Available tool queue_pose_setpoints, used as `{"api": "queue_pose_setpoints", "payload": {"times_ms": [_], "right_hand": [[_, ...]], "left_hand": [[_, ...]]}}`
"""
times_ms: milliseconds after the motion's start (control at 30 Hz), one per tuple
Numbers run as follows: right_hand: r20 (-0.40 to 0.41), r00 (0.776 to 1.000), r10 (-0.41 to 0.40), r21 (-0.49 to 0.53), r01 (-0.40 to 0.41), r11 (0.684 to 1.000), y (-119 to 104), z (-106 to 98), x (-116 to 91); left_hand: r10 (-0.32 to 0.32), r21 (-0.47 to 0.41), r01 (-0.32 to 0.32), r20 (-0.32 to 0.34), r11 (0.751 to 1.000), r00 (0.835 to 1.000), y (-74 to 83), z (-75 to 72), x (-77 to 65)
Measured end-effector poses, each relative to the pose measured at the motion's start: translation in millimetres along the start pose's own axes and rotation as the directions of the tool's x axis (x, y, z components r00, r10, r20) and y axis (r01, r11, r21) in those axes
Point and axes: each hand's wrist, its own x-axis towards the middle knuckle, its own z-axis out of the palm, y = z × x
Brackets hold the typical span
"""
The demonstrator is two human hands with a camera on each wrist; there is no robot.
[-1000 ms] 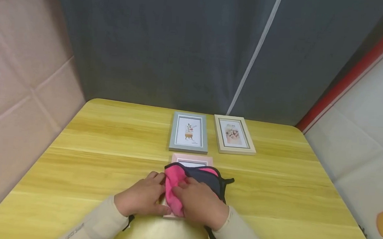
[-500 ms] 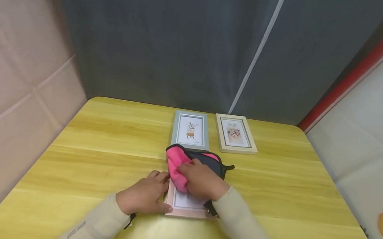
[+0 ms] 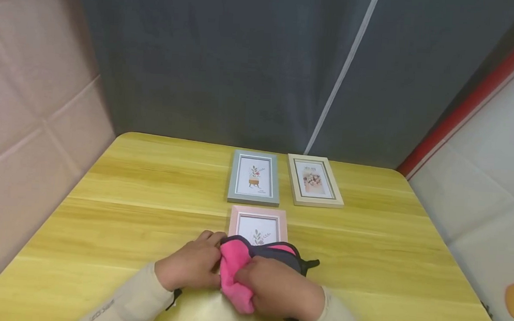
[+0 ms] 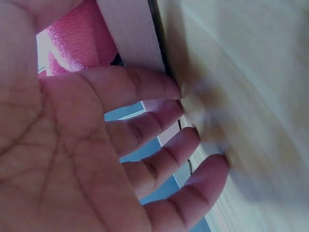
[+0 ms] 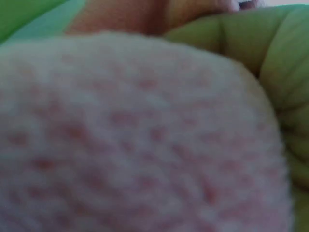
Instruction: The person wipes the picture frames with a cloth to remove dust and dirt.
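Observation:
A pink-framed picture (image 3: 236, 220) with a plant print lies on the table, its near half covered by a cloth. My left hand (image 3: 192, 264) rests at the frame's left side. In the left wrist view its fingers (image 4: 135, 87) are extended, fingertips at the frame's edge (image 4: 130, 34) and down at the tabletop. My right hand (image 3: 278, 287) grips a bunched cleaning cloth (image 3: 236, 266), fuzzy pink on one face and dark navy on the other, with black trim and a small loop. Pink pile (image 5: 145, 135) fills most of the right wrist view.
Beyond the pink frame lie a blue-grey picture frame (image 3: 234, 178) and a cream picture frame (image 3: 296, 191), both face up. The yellow wooden table (image 3: 142, 188) ends at a dark curtain (image 3: 209, 70).
My right hand slid the cloth up to the pink frame's far end, then drew it back over the near end. The left hand stayed at the frame's left side.

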Motion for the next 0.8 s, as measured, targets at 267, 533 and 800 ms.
{"api": "queue_pose_setpoints", "payload": {"times_ms": [267, 533, 800], "right_hand": [[-0.031, 0.997, 0.065, -0.088, -0.067, 0.994, -3.4, 8.6, 7.2], [0.001, 0.982, 0.188, -0.068, -0.188, 0.98, 22.0, 1.9, 31.7], [0.073, 0.934, 0.35, 0.058, -0.354, 0.933, 43.1, -12.4, 53.7]], "left_hand": [[0.029, 0.036, -0.029, 0.002, 0.999, 1.0, 0.5, -3.4, -2.7], [0.038, 0.029, -0.039, 0.034, 0.999, 0.999, -2.5, -3.9, -2.7], [0.037, 0.096, -0.043, 0.069, 0.994, 0.997, -3.3, -4.1, -0.9]]}}
